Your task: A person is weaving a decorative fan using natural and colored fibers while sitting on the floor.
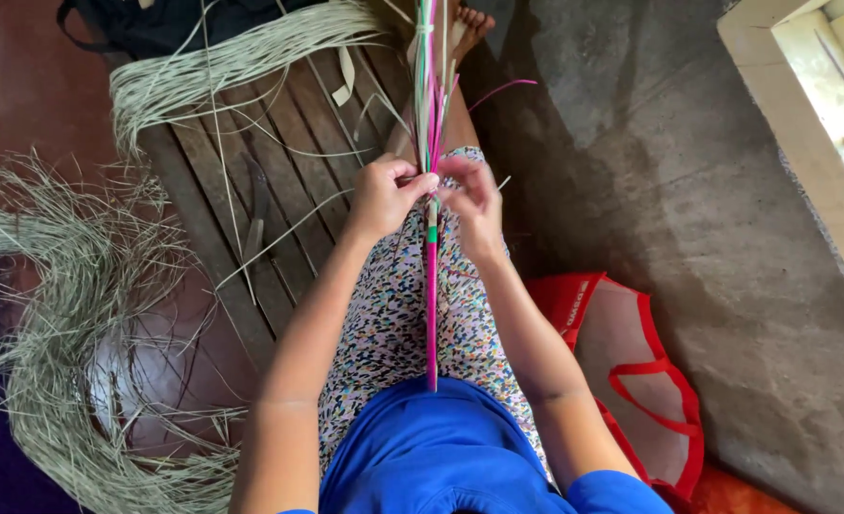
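Observation:
A long woven band [431, 286] of pink, green and white strips runs from my lap up between both hands. Above the hands its loose strips [429, 86] fan out unwoven. My left hand [386, 195] pinches the band's left side at the point where the weave ends. My right hand [474, 205] grips the strips on the right side, fingers curled around them. The two hands touch at the band. My legs in a speckled patterned cloth [393, 314] lie under the work.
A bundle of pale straw fibre [222, 62] lies across a dark slatted wooden bench [251, 190] at upper left. A big loose coil of the same fibre [60, 314] sits at left. A red mesh bag [631, 362] rests on the concrete floor [688, 190] at right.

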